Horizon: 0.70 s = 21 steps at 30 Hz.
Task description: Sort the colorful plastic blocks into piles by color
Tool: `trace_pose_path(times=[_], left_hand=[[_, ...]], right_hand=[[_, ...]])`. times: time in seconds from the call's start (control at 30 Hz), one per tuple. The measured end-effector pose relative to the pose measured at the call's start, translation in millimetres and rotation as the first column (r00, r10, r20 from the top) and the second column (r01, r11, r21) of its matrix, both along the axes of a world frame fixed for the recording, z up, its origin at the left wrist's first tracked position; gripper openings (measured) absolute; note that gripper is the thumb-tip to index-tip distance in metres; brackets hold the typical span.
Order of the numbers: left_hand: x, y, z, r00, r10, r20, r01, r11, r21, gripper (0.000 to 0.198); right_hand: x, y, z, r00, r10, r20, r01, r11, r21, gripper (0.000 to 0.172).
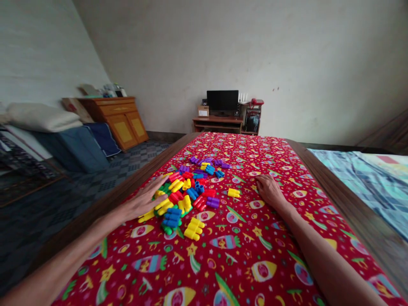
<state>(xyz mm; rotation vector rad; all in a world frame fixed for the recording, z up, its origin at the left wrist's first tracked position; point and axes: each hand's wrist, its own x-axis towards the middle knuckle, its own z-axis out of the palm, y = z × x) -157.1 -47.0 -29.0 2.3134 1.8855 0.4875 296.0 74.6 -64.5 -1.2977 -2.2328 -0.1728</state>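
Note:
A loose pile of plastic building blocks in yellow, red, blue, green and purple lies on the red patterned cloth (229, 263). My left hand (145, 199) is open at the pile's left side, its spread fingers touching the outer yellow and green blocks. Near its fingertips are a blue block (172, 216) and a yellow block (194, 229). My right hand (268, 189) rests on the cloth to the right of the pile, fingers curled in, with nothing seen in them. Between it and the pile lies a single yellow block (233, 193). Purple blocks (218, 162) sit at the far end.
The cloth covers a table with dark wooden edges (318, 180). Beyond it stands a desk (219, 120) with a monitor (222, 101). A wooden cabinet (119, 119) is at the back left. To the right is a surface with a light blue patterned cover (353, 178).

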Motion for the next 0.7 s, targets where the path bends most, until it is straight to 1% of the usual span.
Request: trace_pose_path(times=[0.07, 0.1, 0.17, 0.2, 0.27, 0.33, 0.37, 0.4, 0.43, 0.47, 0.5, 0.57, 0.6, 0.63, 0.7], left_hand=[[7, -6, -10.4, 0.997, 0.000, 0.078, 0.000, 1.000, 0.000, 0.089], [15, -7, -13.0, 0.994, -0.012, 0.105, 0.009, 1.000, 0.020, 0.089], [36, -7, -13.2, 0.989, -0.073, 0.125, 0.065, 0.996, 0.067, 0.087], [50, -6, -11.3, 0.985, -0.121, 0.121, 0.110, 0.990, 0.091, 0.084], [79, -3, -4.9, 0.965, -0.249, 0.076, 0.238, 0.962, 0.134, 0.076], [106, 5, 3.2, 0.911, -0.413, 0.005, 0.407, 0.899, 0.162, 0.071], [116, 12, 7.7, 0.878, -0.478, -0.033, 0.477, 0.864, 0.160, 0.067], [124, 22, 12.5, 0.852, -0.519, -0.065, 0.522, 0.837, 0.163, 0.064], [128, 35, 17.5, 0.843, -0.531, -0.089, 0.538, 0.825, 0.170, 0.060], [129, 50, 22.4, 0.855, -0.510, -0.100, 0.519, 0.834, 0.186, 0.058], [127, 67, 27.2, 0.886, -0.454, -0.091, 0.462, 0.862, 0.209, 0.055], [116, 102, 35.0, 0.961, -0.275, -0.031, 0.275, 0.937, 0.214, 0.052], [109, 118, 37.8, 0.986, -0.169, 0.001, 0.166, 0.968, 0.186, 0.052], [103, 132, 39.5, 0.994, -0.109, 0.017, 0.105, 0.985, 0.138, 0.053], [96, 153, 40.0, 0.995, -0.096, 0.019, 0.094, 0.992, 0.085, 0.057]], right_hand=[[-1, 1, -0.9, 1.000, -0.004, 0.004, 0.004, 1.000, -0.005, 0.027], [-1, 1, -1.3, 1.000, -0.005, 0.003, 0.005, 1.000, -0.007, 0.027], [0, 1, -1.8, 1.000, -0.004, -0.002, 0.004, 1.000, -0.004, 0.027], [0, 1, -2.0, 1.000, -0.001, -0.008, 0.001, 1.000, 0.002, 0.027], [1, 1, -2.2, 1.000, 0.014, -0.021, -0.013, 1.000, 0.017, 0.027], [2, 1, -2.5, 0.999, 0.031, -0.033, -0.030, 0.999, 0.030, 0.026], [2, 1, -2.7, 0.999, 0.035, -0.037, -0.034, 0.999, 0.032, 0.026], [2, 1, -2.8, 0.999, 0.035, -0.039, -0.034, 0.999, 0.033, 0.026], [2, 1, -3.0, 0.999, 0.031, -0.039, -0.030, 0.999, 0.031, 0.026], [2, 1, -3.1, 0.999, 0.025, -0.037, -0.023, 0.999, 0.028, 0.027], [2, 1, -3.1, 0.999, 0.017, -0.036, -0.016, 1.000, 0.024, 0.027], [1, 1, -3.1, 0.999, 0.004, -0.034, -0.003, 1.000, 0.019, 0.027], [1, 1, -2.9, 0.999, -0.001, -0.035, 0.001, 1.000, 0.017, 0.027], [0, 1, -2.8, 0.999, -0.003, -0.038, 0.003, 1.000, 0.016, 0.026], [0, 1, -2.4, 0.999, 0.000, -0.043, 0.001, 1.000, 0.016, 0.026]])
